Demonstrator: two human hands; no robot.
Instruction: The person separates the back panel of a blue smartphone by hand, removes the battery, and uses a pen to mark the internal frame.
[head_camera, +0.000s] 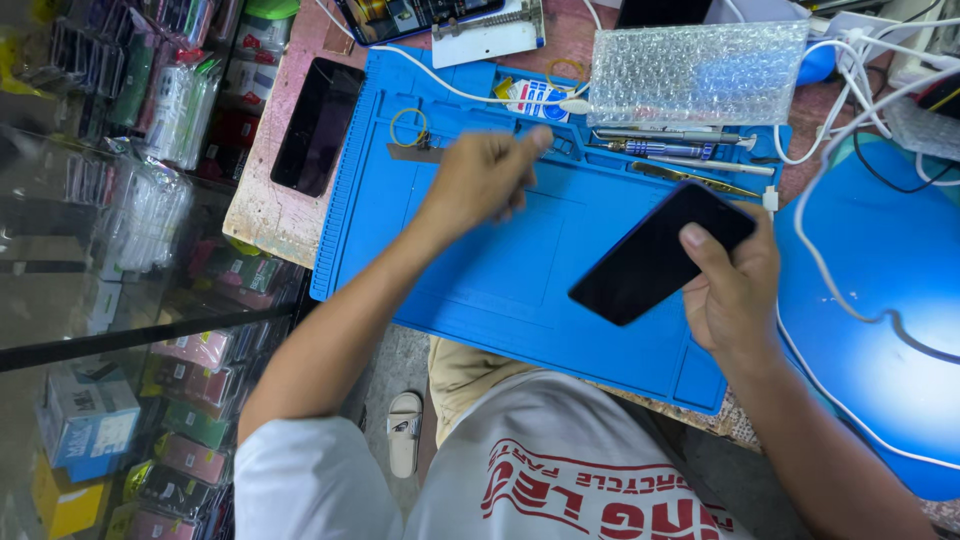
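The right hand (735, 290) grips a dark smartphone (662, 253) by its right edge, thumb pressed on the black screen and fingers wrapped behind, holding it tilted above the right part of a blue work mat (500, 270) that covers the desk (262, 215). The left hand (485, 180) hovers over the upper middle of the mat, fingers curled loosely toward the palm and thumb stuck out to the upper right; whether it pinches anything small cannot be told. Just beyond the left hand lie a yellow rubber band (408, 127) and a small pair of tweezers (425, 150) in the mat's tray strip. To the right along that strip rest several screwdrivers (665, 148) and slim metal tools. A sheet of bubble wrap (697, 72) lies across the mat's top edge, with a white cable (470, 92) running under it. A second dark phone (317, 125) lies face up on the bare desk left of the mat. At far right sits a round blue lamp-like surface (880, 300) crossed by more white cable.
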